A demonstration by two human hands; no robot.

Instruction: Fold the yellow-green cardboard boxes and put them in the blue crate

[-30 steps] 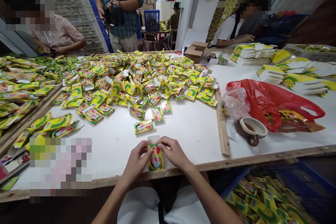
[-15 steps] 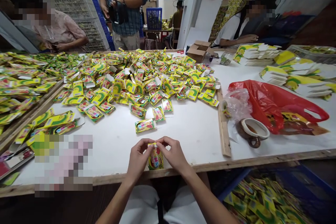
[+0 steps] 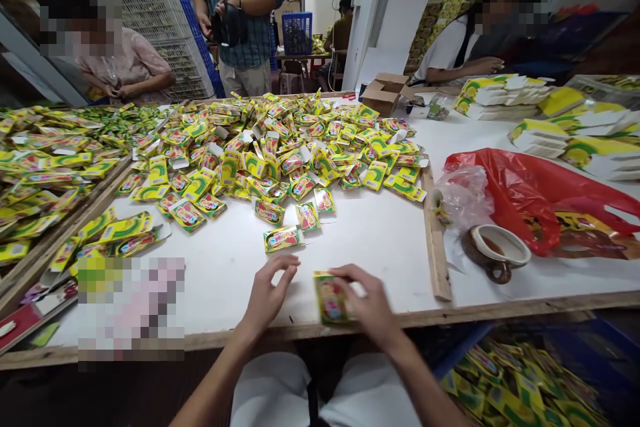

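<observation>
Near the table's front edge, my right hand [image 3: 367,300] grips a small yellow and green printed box [image 3: 330,300], slightly blurred, by its right side. My left hand [image 3: 273,290] is apart from it on the left, thumb and fingers spread with nothing between them. Just beyond my left hand lies a similar small box [image 3: 281,239] with one end flap sticking out. Two more small boxes rest behind that one, in front of a large heap of small boxes [image 3: 270,153], some with white flaps open.
A wooden strip [image 3: 436,247] borders the right side; past it stand a brown mug [image 3: 495,250] and a red plastic bag [image 3: 525,193]. Below the table at right, a blue crate [image 3: 575,353] holds more boxes. Several people are around the table.
Both hands were together on the box at the table edge. My left hand has let go, and my right hand has moved right with the box. The view has shifted slightly.
</observation>
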